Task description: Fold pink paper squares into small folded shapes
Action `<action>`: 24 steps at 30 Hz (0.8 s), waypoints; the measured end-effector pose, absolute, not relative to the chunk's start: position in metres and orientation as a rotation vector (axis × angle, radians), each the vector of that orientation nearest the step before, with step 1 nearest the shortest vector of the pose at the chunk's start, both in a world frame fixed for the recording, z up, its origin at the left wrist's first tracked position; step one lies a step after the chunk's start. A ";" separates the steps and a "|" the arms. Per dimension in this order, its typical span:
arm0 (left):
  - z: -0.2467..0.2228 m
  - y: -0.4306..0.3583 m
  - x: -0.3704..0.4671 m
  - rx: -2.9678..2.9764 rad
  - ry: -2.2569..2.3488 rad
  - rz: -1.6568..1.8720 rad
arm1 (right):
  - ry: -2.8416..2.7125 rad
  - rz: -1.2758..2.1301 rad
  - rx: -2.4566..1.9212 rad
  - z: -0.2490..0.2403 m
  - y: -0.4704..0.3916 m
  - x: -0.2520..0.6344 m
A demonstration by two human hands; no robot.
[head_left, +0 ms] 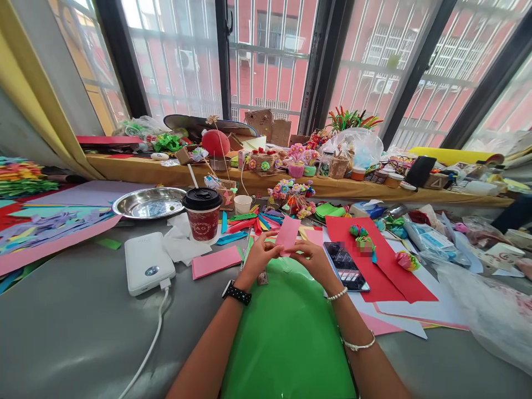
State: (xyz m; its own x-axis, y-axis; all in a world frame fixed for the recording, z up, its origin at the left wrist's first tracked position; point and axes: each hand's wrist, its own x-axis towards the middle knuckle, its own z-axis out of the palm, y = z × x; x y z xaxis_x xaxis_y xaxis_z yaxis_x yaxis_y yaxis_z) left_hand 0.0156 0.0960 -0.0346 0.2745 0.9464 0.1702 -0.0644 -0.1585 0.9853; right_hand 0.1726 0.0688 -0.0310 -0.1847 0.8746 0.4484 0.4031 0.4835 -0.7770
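Note:
Between my two hands is a small rectangle of pink paper, held up above a glossy green surface. My left hand pinches its lower left edge, and my right hand grips its lower right side. To the left of my left hand, a stack of pink paper strips lies on the grey table. A phone rests just right of my right hand, partly over red paper.
A lidded paper cup with a straw and a metal plate stand back left. A white power bank trails a cable. Folded paper strips lie behind my hands. Crafts crowd the window ledge; plastic bags lie right.

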 end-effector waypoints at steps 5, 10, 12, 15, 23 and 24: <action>-0.035 0.096 0.016 1.429 0.873 1.119 | -1.814 0.621 -1.074 -0.031 0.070 0.175; -0.035 0.096 0.016 1.421 0.861 1.112 | -1.778 0.720 -1.078 -0.029 0.069 0.174; -0.035 0.096 0.016 1.426 0.845 1.098 | -1.730 0.758 -1.093 -0.029 0.069 0.173; -0.035 0.095 0.016 1.441 0.816 1.081 | -1.631 0.797 -1.116 -0.030 0.069 0.170; -0.035 0.095 0.017 1.405 0.842 1.049 | -1.476 0.831 -1.113 -0.036 0.071 0.163; -0.035 0.095 0.017 1.407 0.845 1.044 | -1.469 0.828 -1.110 -0.036 0.071 0.163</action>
State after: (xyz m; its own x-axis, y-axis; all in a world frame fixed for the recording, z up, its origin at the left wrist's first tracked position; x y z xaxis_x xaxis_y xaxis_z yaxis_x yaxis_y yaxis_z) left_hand 0.0174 0.0946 -0.0351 0.3489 0.9287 0.1255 -0.0704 -0.1076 0.9917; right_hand 0.1625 0.0709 -0.0358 0.0002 0.9432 0.3323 0.2035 0.3253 -0.9235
